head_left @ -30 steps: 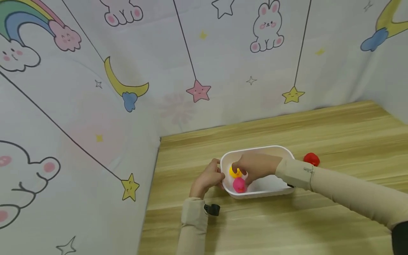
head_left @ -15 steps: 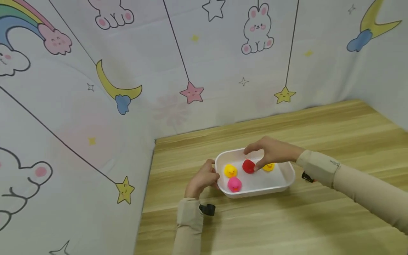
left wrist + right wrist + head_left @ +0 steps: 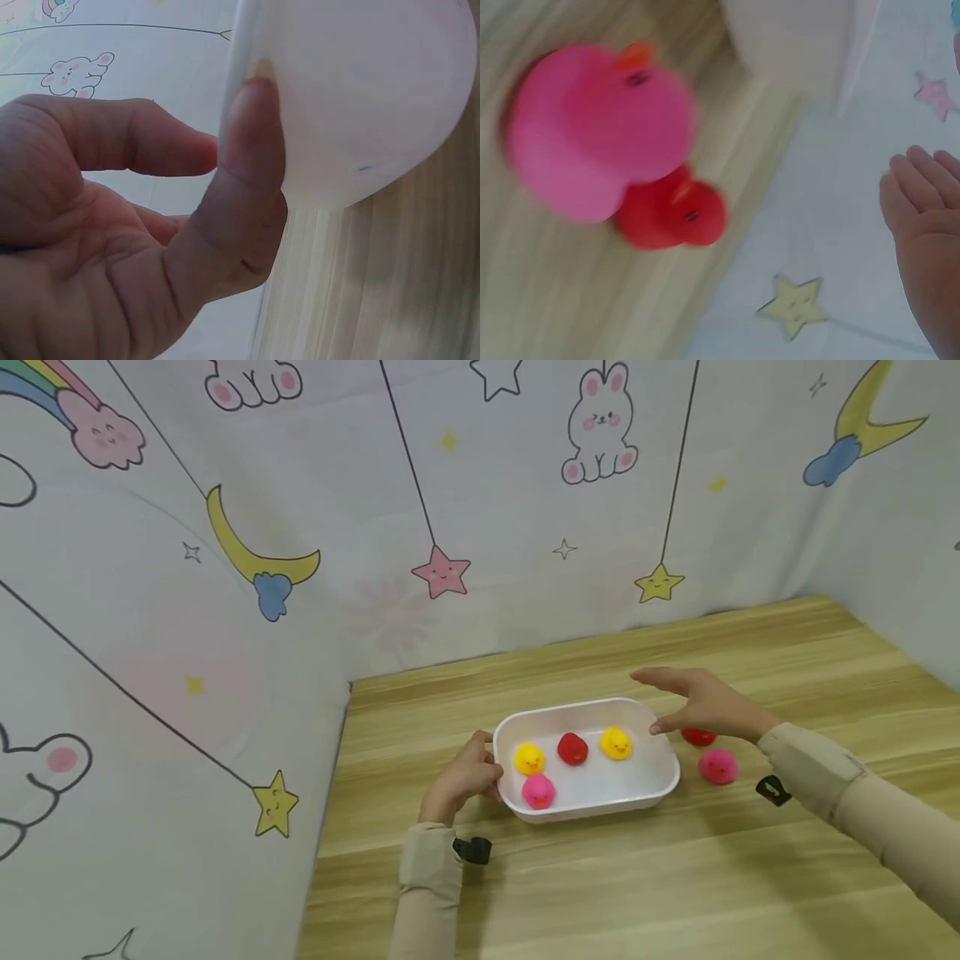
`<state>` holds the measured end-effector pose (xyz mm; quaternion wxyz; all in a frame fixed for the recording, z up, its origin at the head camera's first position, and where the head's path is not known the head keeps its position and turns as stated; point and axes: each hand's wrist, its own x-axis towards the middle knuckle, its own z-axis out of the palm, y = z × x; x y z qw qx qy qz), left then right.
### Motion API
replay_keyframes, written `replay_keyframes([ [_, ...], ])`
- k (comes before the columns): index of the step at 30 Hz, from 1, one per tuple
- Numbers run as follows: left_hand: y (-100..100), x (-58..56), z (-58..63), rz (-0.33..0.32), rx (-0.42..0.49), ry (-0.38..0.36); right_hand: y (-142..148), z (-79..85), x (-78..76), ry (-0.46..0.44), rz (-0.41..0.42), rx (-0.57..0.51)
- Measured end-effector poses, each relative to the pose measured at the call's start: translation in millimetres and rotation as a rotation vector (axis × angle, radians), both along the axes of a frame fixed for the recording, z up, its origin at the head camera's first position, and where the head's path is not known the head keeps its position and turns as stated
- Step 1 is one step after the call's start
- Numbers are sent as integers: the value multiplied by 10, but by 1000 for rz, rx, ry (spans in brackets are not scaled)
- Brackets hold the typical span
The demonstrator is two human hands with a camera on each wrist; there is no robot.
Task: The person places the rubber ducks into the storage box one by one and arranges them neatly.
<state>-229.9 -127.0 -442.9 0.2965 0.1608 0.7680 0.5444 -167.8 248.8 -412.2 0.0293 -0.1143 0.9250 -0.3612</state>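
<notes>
My left hand pinches the left end of a white plastic tray; in the left wrist view, its fingers lie against the tray wall. Inside the tray are a yellow rubber duck, a pink rubber duck, a red rubber duck and a second yellow one. Over the tray's right end my right hand holds nothing, thumb and fingers spread apart. Below it on the table sit another pink duck and another red duck, partly covered by the hand.
The wood-grain table ends at a printed fabric backdrop behind and on the left side. A dark wrist camera sticks out from the left sleeve, and another from the right.
My right hand has risen out of the tray and moved right, leaving the red duck and second yellow duck in view inside. The left hand stays at the tray's end.
</notes>
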Motion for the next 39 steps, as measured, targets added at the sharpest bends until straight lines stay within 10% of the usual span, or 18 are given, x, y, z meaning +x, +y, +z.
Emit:
replay_keyframes([
  [10,-66,-7,30,14,-14,-4,593,-335,104,-45,-115,-170],
  [39,21,-17,15,-3,7,-28,789,-673,64,-56,-123,7],
])
